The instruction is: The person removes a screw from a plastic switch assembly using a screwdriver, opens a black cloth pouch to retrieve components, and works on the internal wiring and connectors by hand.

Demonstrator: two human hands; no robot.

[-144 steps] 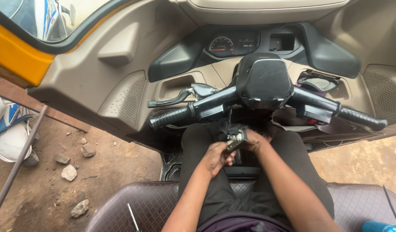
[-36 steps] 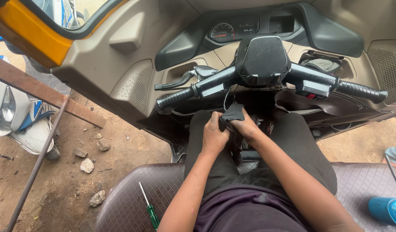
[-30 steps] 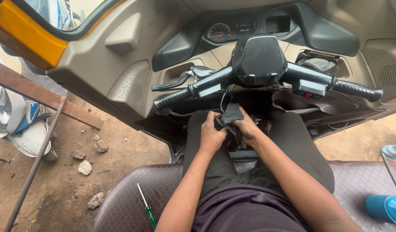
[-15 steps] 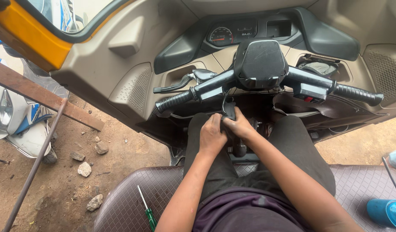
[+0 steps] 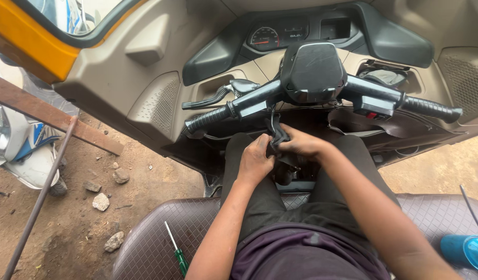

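I sit on a brown quilted seat (image 5: 156, 233) facing a black handlebar (image 5: 311, 72) with a grip on each end. My left hand (image 5: 255, 158) and my right hand (image 5: 300, 144) meet just below the handlebar's middle. Both are closed on a small black part (image 5: 276, 136) with dark wires running up from it into the handlebar column. The part is mostly hidden by my fingers. My legs in dark trousers run under my hands.
A green-handled screwdriver (image 5: 175, 250) lies on the seat at my left. A blue cylinder (image 5: 466, 250) rests on the seat at the far right. Beige dashboard (image 5: 145, 88) with a gauge cluster (image 5: 278, 35) ahead. Dirt ground with stones (image 5: 101, 201), a rusty bar (image 5: 52, 116) and a parked scooter (image 5: 16, 150) at left.
My hands have risen with the black part from lap level to just under the handlebar. The camera view has shifted a little.
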